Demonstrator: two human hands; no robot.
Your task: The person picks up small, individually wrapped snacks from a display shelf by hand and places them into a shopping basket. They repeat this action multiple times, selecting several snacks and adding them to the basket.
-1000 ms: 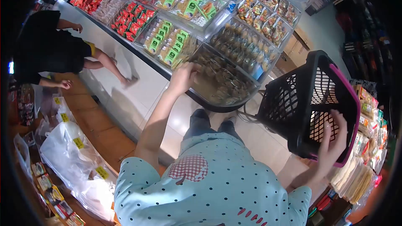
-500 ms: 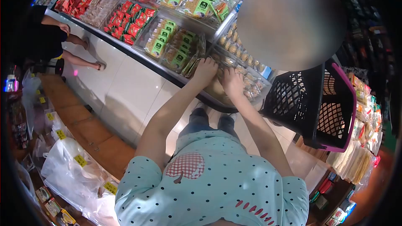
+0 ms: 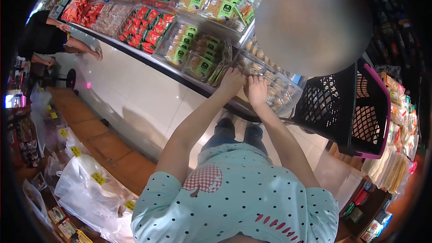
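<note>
My left hand (image 3: 231,83) and my right hand (image 3: 256,91) are side by side at the near edge of a clear bin (image 3: 288,91) filled with small wrapped snacks. The fingers of both hands reach in among the wrappers, and their tips are hidden, so I cannot tell whether either hand grips a piece. A black shopping basket (image 3: 355,108) with a pink rim hangs just right of my right arm, tilted with its opening toward me. What holds it up is hidden.
The long display counter runs to the upper left with bins of green-labelled packs (image 3: 198,58) and red packs (image 3: 148,27). Another person (image 3: 45,40) bends at the far left. Plastic bags with yellow tags (image 3: 90,184) lie at lower left. Packet shelves (image 3: 396,153) stand at right.
A second ago my right hand held the basket's side and only my left hand was at the bin. My right hand has since let go and joined the left in the snacks.
</note>
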